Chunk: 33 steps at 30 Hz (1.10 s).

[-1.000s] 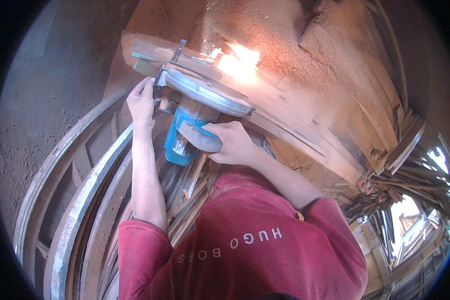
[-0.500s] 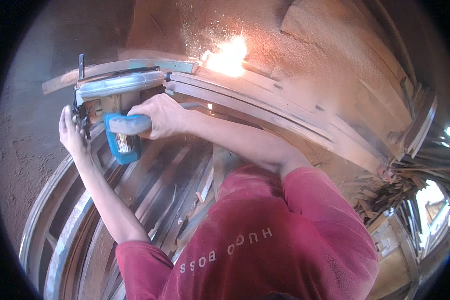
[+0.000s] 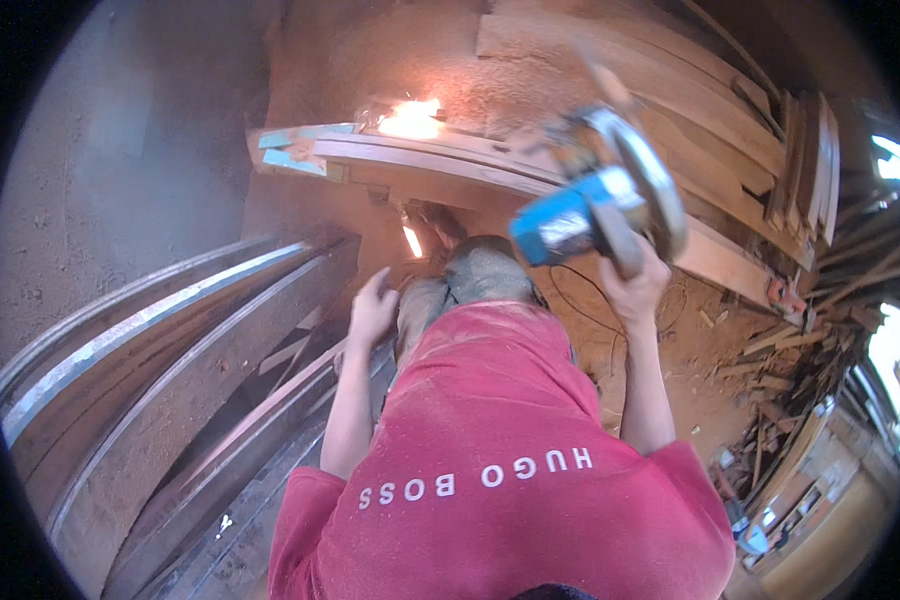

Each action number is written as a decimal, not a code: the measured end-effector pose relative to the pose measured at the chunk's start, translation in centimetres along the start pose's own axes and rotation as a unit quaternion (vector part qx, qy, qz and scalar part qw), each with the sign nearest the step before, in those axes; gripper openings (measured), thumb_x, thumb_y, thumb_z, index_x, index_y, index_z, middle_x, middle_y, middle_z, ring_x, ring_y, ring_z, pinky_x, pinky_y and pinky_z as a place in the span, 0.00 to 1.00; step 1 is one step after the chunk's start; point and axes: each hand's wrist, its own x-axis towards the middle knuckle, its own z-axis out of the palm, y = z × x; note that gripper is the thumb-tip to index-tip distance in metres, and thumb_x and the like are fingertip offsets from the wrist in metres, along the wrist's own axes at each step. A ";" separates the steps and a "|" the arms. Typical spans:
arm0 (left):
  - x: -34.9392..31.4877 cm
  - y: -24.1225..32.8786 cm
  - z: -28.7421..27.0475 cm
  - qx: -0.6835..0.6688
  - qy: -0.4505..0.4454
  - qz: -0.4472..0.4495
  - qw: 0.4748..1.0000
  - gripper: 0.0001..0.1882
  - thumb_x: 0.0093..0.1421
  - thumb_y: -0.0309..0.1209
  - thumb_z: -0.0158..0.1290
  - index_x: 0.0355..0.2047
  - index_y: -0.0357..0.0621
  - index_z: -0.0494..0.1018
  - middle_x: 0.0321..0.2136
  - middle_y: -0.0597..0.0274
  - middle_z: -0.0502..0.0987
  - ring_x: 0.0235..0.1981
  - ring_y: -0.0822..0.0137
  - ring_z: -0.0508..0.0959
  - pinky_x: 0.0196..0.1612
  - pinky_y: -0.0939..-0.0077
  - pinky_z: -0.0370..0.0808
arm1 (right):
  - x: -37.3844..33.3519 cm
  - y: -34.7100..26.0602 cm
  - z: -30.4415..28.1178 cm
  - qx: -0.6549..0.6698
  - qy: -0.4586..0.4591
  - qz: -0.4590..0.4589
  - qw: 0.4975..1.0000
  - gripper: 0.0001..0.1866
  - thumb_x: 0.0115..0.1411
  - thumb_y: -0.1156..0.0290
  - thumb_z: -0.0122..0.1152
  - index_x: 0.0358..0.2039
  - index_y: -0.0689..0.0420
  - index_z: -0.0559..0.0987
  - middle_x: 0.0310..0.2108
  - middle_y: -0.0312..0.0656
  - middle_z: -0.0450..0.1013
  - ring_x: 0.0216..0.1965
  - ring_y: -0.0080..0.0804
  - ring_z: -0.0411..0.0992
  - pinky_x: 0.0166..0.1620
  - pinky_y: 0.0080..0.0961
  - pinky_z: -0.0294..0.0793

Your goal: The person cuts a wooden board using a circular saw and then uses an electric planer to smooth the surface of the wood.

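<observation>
My right hand (image 3: pixel 638 285) is closed round the rear handle of a circular saw (image 3: pixel 575 220). The saw has a blue motor housing and a silver blade guard, partly smeared by motion. It is held up on the right, over the long boards. My left hand (image 3: pixel 373 308) hangs beside my left thigh, holding nothing, with its fingers apart. Ahead of me a long pale wooden board (image 3: pixel 440 160) lies across a low stack. At its left end are short offcuts with light blue paint (image 3: pixel 295 160).
Long planks and beams (image 3: pixel 185 365) lie fanned out at the left. More boards (image 3: pixel 810 180) stack at the far right, with a heap of scrap wood (image 3: pixel 770 400) nearer. A cord (image 3: pixel 580 300) loops on the dusty ground. Bright light (image 3: pixel 410 120) falls behind the board.
The saw has swung from the board's left end over to the right in my right hand. My left hand has come away from the saw's front and back toward my body.
</observation>
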 end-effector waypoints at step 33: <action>19.5 44.7 28.5 0.461 -0.294 0.443 0.710 0.25 0.62 0.54 0.54 0.52 0.53 0.76 0.52 0.53 0.77 0.51 0.50 0.78 0.48 0.55 0.76 | -39.1 31.6 -1.3 0.079 0.381 0.575 0.720 0.22 0.51 0.68 0.68 0.46 0.63 0.81 0.39 0.55 0.81 0.43 0.44 0.80 0.48 0.36 0.75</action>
